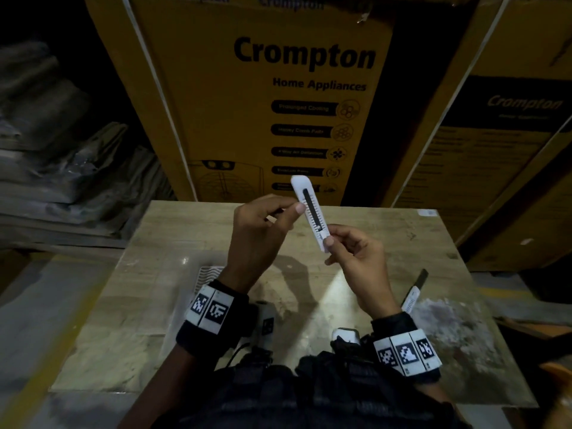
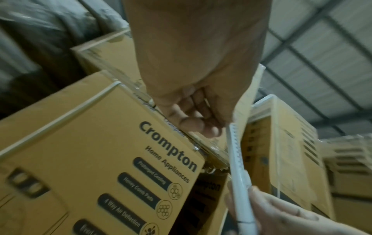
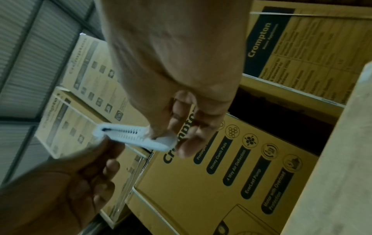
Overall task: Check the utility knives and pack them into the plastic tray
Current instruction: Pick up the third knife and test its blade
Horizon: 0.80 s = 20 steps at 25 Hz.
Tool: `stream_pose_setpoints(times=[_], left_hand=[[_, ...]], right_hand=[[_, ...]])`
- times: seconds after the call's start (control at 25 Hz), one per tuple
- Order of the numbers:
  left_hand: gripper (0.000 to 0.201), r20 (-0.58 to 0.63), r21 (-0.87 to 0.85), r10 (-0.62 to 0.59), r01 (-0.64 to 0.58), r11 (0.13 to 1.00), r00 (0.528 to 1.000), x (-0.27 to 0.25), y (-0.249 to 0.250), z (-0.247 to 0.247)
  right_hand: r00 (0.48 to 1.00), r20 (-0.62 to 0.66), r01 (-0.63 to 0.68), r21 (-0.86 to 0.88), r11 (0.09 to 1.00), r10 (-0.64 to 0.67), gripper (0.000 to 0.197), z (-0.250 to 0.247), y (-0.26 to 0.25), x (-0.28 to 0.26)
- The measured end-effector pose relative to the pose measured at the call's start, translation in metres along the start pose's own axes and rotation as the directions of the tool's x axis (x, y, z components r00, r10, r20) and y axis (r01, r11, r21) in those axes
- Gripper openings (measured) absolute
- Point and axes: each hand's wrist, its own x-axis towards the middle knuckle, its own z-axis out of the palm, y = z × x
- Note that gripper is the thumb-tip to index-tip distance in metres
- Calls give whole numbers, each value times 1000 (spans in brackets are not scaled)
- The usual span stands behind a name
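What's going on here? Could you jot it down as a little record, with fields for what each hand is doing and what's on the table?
held item: white utility knife, lifted above the table, blade not seen out
left hand: pinches the knife's side, mid-length
right hand: grips the lower end, thumb by the slider
second utility knife: lies on the wooden table, dark blade out
plastic tray: clear, under the left wrist
background: Crompton cartons

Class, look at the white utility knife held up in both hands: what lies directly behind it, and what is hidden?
Behind the white utility knife stands a yellow Crompton carton, beyond the wooden table. The knife covers part of the carton's lowest printed labels, so those cannot be read.
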Motion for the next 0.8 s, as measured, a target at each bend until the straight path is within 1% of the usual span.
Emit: stream_pose_setpoints(times=[0.08,0.12,0.2,0.28,0.32,0.4,0.48,0.56,0.64,0.68,0.72,0.76,0.8], left_hand=[[9,-89,6,-76,77,997,993,-3,-9,-8],[12,-112,5,-103,104,995,988,-5,-15,-12],[20,-114,21,-135,138,990,984,-11,-28,-26],[23,-98,60,-204,211,976,974,-22,-41,-39],[23,-93,68,-265,272,960,960,-28,-47,-44],[20,-80,50,-402,407,912,912,-44,-62,-55],[25,-66,87,-475,480,873,877,-60,-81,-68],[32,-53,115,-523,525,843,851,-76,-107,-85],[39,-81,149,-563,569,809,822,-94,-139,-104],[41,-116,202,-572,583,787,812,-104,-156,-116],[42,-149,276,-575,592,757,804,-116,-171,-125],[39,-174,358,-590,609,708,788,-128,-186,-137],[33,-192,429,-630,642,636,753,-140,-198,-148]], right_hand=[[995,72,-66,38,997,63,19,6,-1,-3],[990,112,-92,39,995,87,19,10,0,-5],[972,198,-127,-4,992,125,19,20,3,-10],[946,269,-179,-33,983,181,20,32,8,-16],[930,296,-215,-43,976,218,19,38,10,-18],[898,328,-280,-84,956,292,19,54,18,-23],[873,339,-332,-116,936,351,15,72,31,-27],[839,337,-417,-102,903,426,11,90,49,-32],[787,304,-554,-34,832,537,16,107,72,-39],[759,278,-614,7,789,588,18,117,84,-43],[737,252,-657,48,752,627,18,124,95,-48],[719,229,-685,73,725,656,18,135,106,-52],[702,208,-707,80,703,682,16,145,116,-58]])
